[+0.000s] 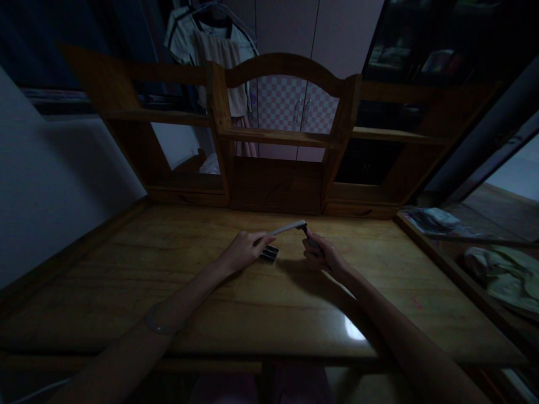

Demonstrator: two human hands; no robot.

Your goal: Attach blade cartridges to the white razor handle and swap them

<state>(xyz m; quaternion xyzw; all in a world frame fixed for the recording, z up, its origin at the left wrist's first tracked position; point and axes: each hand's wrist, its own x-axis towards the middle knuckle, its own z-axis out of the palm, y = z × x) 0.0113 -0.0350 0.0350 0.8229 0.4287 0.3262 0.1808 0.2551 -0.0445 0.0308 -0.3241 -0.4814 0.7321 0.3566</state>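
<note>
Pale stick (287,228) points rightward, its long axis slightly slanted.

The left hand (242,252) and right hand (330,258) are facing each other, both gripping; the forearms (202,286) are slanting inward.

Pale strip (288,228) in left fingers (261,242), right fingers (311,258) gripping tool (306,230)

The head camera looks forward and down over the desk (273,314).
</note>
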